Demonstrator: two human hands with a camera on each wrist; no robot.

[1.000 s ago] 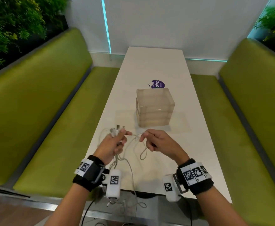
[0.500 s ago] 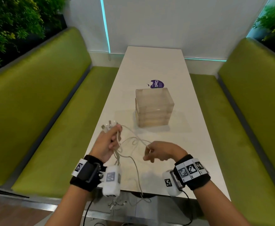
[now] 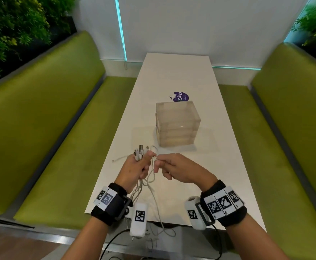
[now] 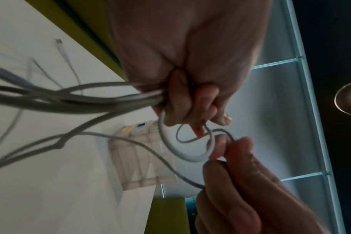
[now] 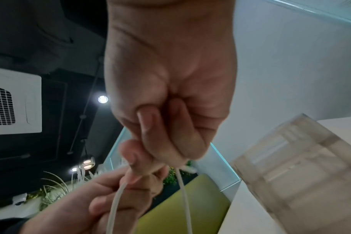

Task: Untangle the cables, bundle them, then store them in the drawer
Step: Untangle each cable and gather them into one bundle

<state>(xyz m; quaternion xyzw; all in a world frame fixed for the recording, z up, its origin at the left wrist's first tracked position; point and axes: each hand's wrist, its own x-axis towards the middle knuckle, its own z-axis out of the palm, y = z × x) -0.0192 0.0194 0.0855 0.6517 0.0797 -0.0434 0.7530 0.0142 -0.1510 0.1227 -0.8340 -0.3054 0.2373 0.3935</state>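
Note:
My left hand (image 3: 141,164) grips a bunch of white cables (image 3: 144,186) in its fist, with several plug ends (image 3: 140,152) sticking up above the fingers. The strands trail down past the table's near edge. My right hand (image 3: 162,166) pinches a loop of one white cable (image 4: 192,156) right beside the left fingers; in the left wrist view that loop curls between both hands. My right hand (image 5: 150,159) holds the strand between thumb and forefinger. The translucent drawer box (image 3: 177,123) stands shut on the white table (image 3: 181,76), just beyond the hands.
One cable end (image 3: 119,158) lies on the table left of my left hand. A purple sticker (image 3: 180,96) sits behind the drawer box. Green benches (image 3: 59,147) flank the narrow table on both sides. A white wall closes the far end.
My right hand has come back up from lower right to beside the left hand, carrying a loop of cable. The left hand has stayed in place, holding the bunch.

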